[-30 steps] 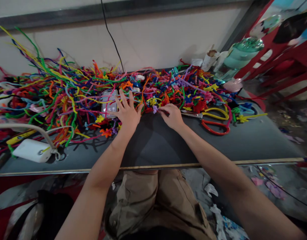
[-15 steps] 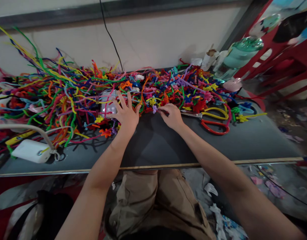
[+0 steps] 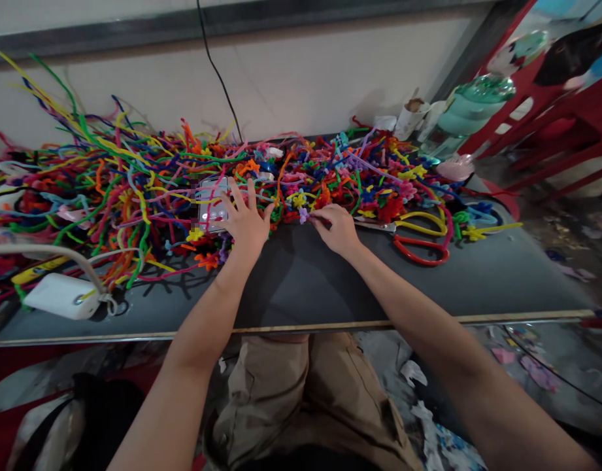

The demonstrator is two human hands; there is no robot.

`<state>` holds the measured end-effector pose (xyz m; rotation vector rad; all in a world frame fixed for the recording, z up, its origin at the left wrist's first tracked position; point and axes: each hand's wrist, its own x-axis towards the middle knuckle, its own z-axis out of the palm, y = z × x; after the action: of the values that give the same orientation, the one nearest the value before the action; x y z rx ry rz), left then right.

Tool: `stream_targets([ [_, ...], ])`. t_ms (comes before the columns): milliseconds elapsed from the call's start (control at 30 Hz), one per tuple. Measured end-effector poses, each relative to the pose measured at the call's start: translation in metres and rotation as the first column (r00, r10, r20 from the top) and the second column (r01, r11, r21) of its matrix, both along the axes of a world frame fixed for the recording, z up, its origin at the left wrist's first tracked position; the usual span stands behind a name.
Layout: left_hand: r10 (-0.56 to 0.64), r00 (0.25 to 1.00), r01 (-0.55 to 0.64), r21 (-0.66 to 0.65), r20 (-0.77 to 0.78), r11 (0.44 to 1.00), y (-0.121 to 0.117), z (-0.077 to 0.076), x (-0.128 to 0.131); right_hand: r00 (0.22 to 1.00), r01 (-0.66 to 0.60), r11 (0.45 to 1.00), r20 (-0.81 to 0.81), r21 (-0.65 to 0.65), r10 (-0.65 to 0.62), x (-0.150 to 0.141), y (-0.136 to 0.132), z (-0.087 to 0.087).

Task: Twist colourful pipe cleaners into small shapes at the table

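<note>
A big tangle of coloured pipe cleaners covers the back of a dark table. My left hand lies flat with fingers spread at the pile's edge, its fingertips touching a phone half buried in the pipe cleaners. My right hand is closed in a pinch on a small purple pipe-cleaner flower at the pile's front edge.
Red-handled scissors lie right of my right hand, beside a yellow loop. A white power bank with a cable sits at the front left. Paper cups and a green-lidded jar stand at the back right. A black cable hangs down the wall.
My left hand has slid slightly left and further onto the phone. My right hand has stayed put, still pinching the purple flower.
</note>
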<state>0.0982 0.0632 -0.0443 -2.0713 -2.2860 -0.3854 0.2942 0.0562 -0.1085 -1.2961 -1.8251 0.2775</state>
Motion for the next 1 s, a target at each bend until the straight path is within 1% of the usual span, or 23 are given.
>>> stream_targets([
  [167, 0.036, 0.999, -0.036, 0.008, 0.005, 0.999, 0.001, 0.003, -0.001, 1.0, 0.004, 1.0, 0.016, 0.0, -0.004, 0.0, 0.0, 0.001],
  [333, 0.022, 1.0, -0.023, 0.042, 0.016, 0.999, 0.003, 0.005, -0.003, 1.0, -0.004, 1.0, 0.007, 0.01, 0.004, 0.0, 0.0, 0.002],
  [467, 0.019, 0.999, -0.022, 0.047, 0.051, 0.999, -0.002, 0.006, 0.001, 1.0, 0.003, 1.0, 0.004, 0.009, -0.003, 0.0, 0.0, 0.002],
  [600, -0.016, 0.999, 0.013, 0.073, 0.042, 0.997, -0.008, 0.015, 0.007, 1.0, 0.007, 1.0, 0.0, 0.01, -0.007, 0.0, 0.0, 0.001],
  [667, -0.026, 0.999, 0.022, 0.095, 0.043, 0.995, -0.004, 0.021, 0.003, 1.0, 0.008, 1.0, -0.003, 0.012, -0.008, 0.0, 0.0, 0.001],
  [700, -0.013, 0.999, 0.007, 0.111, 0.053, 0.994, 0.001, 0.023, -0.003, 1.0, 0.008, 1.0, -0.003, 0.011, -0.008, 0.0, 0.0, 0.0],
  [733, 0.027, 0.997, -0.036, 0.127, 0.071, 0.991, 0.007, 0.025, -0.01, 1.0, 0.006, 1.0, -0.002, 0.009, -0.006, 0.0, 0.0, 0.0],
  [800, 0.173, 0.979, -0.188, 0.134, 0.11, 0.973, 0.021, 0.026, -0.029, 1.0, -0.003, 1.0, 0.002, 0.001, 0.003, 0.0, 0.001, 0.0],
  [833, 0.257, 0.958, -0.272, 0.121, 0.123, 0.955, 0.029, 0.026, -0.039, 1.0, -0.008, 1.0, 0.004, -0.002, 0.008, 0.0, 0.001, 0.0],
  [867, 0.329, 0.935, -0.34, 0.076, 0.13, 0.937, 0.035, 0.026, -0.049, 1.0, -0.013, 1.0, 0.005, -0.005, 0.013, 0.0, 0.001, 0.0],
  [900, 0.379, 0.916, -0.385, 0.021, 0.134, 0.922, 0.041, 0.025, -0.056, 1.0, -0.016, 1.0, 0.006, -0.006, 0.016, 0.0, 0.001, 0.0],
  [933, 0.402, 0.906, -0.401, -0.036, 0.131, 0.915, 0.045, 0.025, -0.063, 1.0, -0.018, 1.0, 0.007, -0.007, 0.018, -0.001, 0.001, 0.0],
  [1000, 0.425, 0.897, -0.414, -0.105, 0.122, 0.904, 0.05, 0.026, -0.069, 1.0, -0.02, 1.0, 0.005, -0.004, 0.02, -0.001, 0.001, 0.001],
])
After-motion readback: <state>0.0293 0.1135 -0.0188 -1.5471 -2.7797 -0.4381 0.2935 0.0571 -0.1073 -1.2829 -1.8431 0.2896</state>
